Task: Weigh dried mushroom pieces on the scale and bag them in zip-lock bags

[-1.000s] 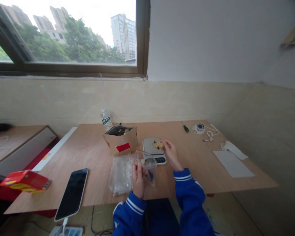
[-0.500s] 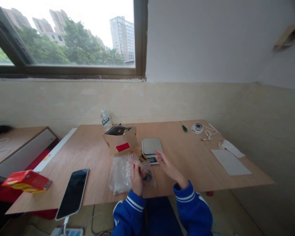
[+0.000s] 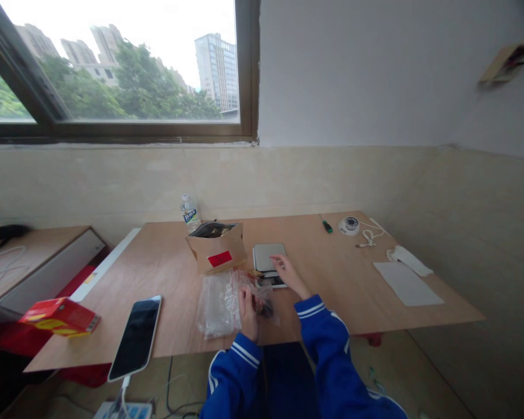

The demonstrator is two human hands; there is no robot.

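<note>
My left hand (image 3: 247, 309) is closed on the edge of a small clear plastic bag (image 3: 262, 295) with dark and pale pieces inside, held just above the wooden table (image 3: 332, 273). Beside it my right hand (image 3: 287, 272) reaches over the front of a small silver kitchen scale (image 3: 265, 256), fingers loosely stretched toward the bag's mouth, nothing visible in them. The scale's platform looks bare. A stack of clear plastic bags (image 3: 213, 302) lies left of my left hand. An open brown paper pouch with a red label (image 3: 218, 251) stands behind the bags.
A black phone (image 3: 136, 335) lies at the table's front left, a cable hanging from it. A water bottle (image 3: 189, 213) stands at the back. A green-handled tool (image 3: 327, 226), a white round device (image 3: 349, 225), cords and a grey sheet (image 3: 407, 283) lie right. A red box (image 3: 60, 316) sits left.
My right hand left the scale, where it held pale pieces, came toward the bag and now reaches back over the scale's front. The pieces are gone from the platform.
</note>
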